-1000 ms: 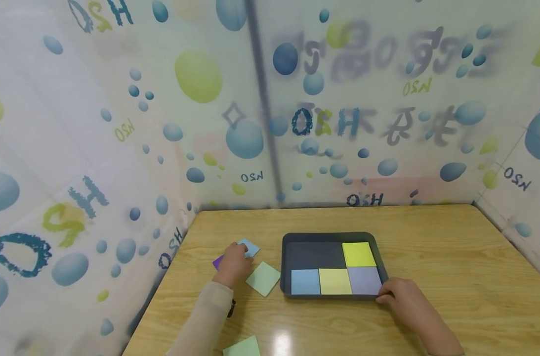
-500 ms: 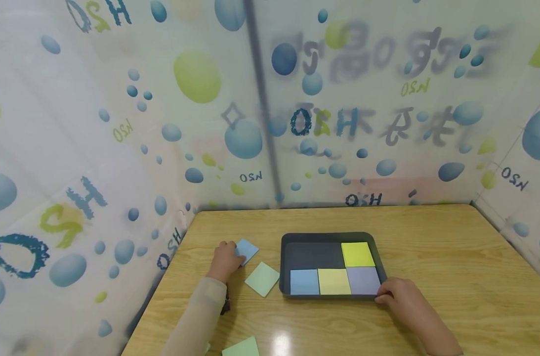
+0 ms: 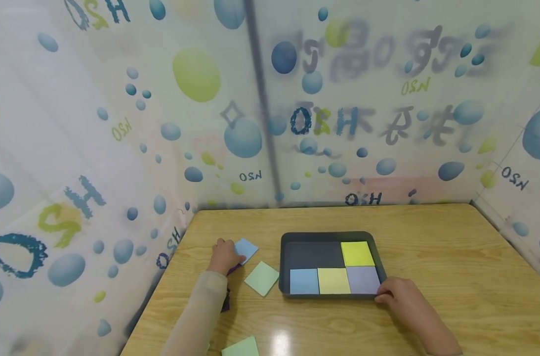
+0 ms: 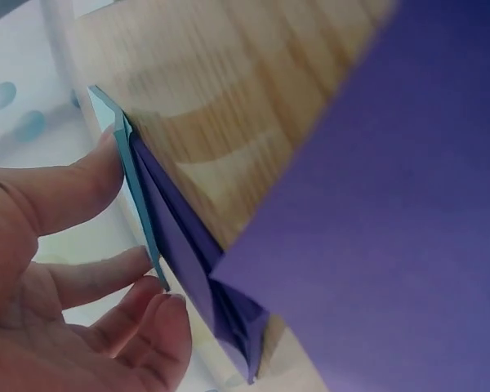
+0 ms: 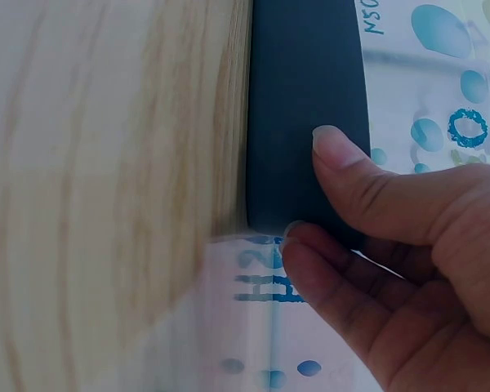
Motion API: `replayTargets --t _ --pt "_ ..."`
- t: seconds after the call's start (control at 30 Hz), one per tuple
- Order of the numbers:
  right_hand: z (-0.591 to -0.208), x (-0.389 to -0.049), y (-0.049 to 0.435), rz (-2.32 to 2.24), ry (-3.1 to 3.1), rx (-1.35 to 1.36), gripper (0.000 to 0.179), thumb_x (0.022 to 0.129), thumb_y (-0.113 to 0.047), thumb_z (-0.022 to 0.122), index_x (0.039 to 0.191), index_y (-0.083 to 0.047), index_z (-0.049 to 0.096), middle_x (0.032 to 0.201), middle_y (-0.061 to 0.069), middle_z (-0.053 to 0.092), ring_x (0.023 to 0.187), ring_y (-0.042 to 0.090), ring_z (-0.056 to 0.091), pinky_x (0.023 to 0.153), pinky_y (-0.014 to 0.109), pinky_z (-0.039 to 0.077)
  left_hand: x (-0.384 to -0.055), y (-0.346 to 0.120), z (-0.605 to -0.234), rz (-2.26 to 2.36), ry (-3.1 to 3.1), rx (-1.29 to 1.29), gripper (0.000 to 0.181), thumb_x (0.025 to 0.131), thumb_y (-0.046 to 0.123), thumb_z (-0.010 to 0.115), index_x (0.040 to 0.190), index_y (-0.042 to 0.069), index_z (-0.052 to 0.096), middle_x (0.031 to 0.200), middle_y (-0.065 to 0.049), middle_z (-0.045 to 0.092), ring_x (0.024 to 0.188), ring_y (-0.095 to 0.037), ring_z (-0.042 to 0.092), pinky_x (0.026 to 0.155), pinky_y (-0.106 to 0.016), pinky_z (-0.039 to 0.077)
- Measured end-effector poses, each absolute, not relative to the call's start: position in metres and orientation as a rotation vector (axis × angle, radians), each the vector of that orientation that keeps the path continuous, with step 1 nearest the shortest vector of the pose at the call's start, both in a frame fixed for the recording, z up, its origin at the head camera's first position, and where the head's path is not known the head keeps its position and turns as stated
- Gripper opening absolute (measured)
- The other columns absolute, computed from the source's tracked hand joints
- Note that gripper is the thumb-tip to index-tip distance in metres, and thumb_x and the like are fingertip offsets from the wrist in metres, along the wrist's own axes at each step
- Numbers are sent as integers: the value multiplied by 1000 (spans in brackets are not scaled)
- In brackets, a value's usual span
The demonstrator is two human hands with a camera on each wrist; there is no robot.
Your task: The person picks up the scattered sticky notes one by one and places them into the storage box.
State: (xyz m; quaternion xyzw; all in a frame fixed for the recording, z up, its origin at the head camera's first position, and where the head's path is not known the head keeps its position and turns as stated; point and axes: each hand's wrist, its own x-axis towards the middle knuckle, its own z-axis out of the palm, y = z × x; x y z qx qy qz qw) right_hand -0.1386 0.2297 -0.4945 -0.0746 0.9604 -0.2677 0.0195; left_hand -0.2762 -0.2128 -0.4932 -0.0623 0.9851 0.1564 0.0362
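you face pale sheeting (image 3: pixel 141 123) printed with blue and yellow-green bubbles and h2o lettering. a dark vertical strip (image 3: pixel 262 99) runs down it, with blurred grey characters (image 3: pixel 356 62) to its right. before you, a wood-grain table (image 3: pixel 430 242) shows a bright glare spot (image 3: pixel 280 341).

Table (image 3: pixel 341 326) is showing wood grain, throwing back a glossy highlight. Tray (image 3: pixel 314 254) is looking like smooth, matt dark plastic. Blue piece (image 3: pixel 248 248) and pale-green square (image 3: pixel 262 279) are reading as matt, smooth paper. Sleeve (image 3: pixel 198 306) is looking like matt cloth. Printed wall sheeting (image 3: pixel 372 94) is looking smooth; fabric or film, can't tell.
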Motion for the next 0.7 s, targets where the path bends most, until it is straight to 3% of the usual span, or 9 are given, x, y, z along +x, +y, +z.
replayTargets --t 0.5,0.7 --pt "-495 -136 230 -831 3030 -287 13 83 -5 79 75 -16 74 79 -4 69 78 11 63 73 37 56 -269 -205 -487 458 3173 -133 61 81 26 87 123 -4 55 121 -26 56 111 -42 51 91 -55 49" --pt "-495 -135 230 -825 3036 -295 13 83 -7 79 75 -16 74 80 -4 69 79 12 64 74 38 57 -267 -200 -483 556 3229 -123 34 94 12 71 122 -2 59 122 -24 58 115 -42 53 90 -54 50"
